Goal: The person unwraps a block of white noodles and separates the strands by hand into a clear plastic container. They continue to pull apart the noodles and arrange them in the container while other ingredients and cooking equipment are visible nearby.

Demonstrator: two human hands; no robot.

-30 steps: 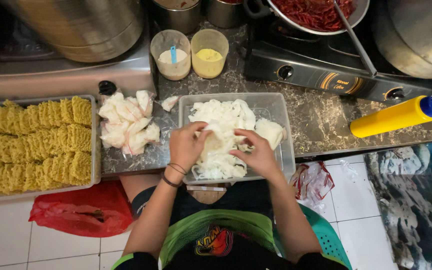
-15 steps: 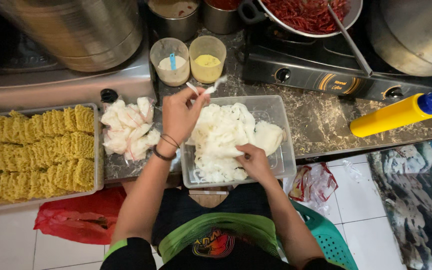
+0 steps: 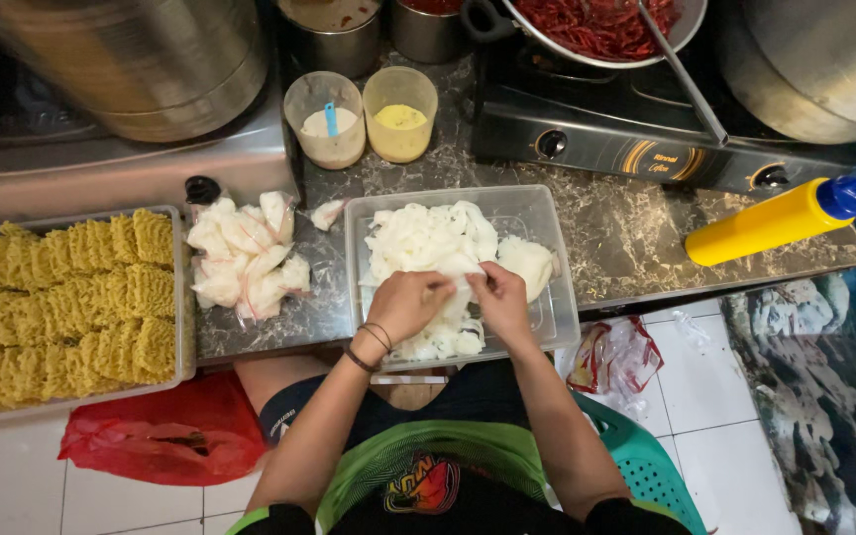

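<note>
**Head view: both hands in a tub of white noodles**

Head camera looks straight down. Nearest, the left hand (image 3: pixel 410 305) and right hand (image 3: pixel 496 297) sit close together, fingers pinched on a clump of the flat white noodles (image 3: pixel 435 248) inside the clear plastic tub (image 3: pixel 559 287). At nine o'clock of the tub lies a pile of small filled bags (image 3: pixel 245 256), then a tray of yellow noodle blocks (image 3: pixel 61 297). At twelve o'clock stand two plastic cups (image 3: pixel 361 117). At two o'clock is a gas stove (image 3: pixel 636 149); at three o'clock lies a yellow squeeze bottle (image 3: pixel 775 220).
</note>
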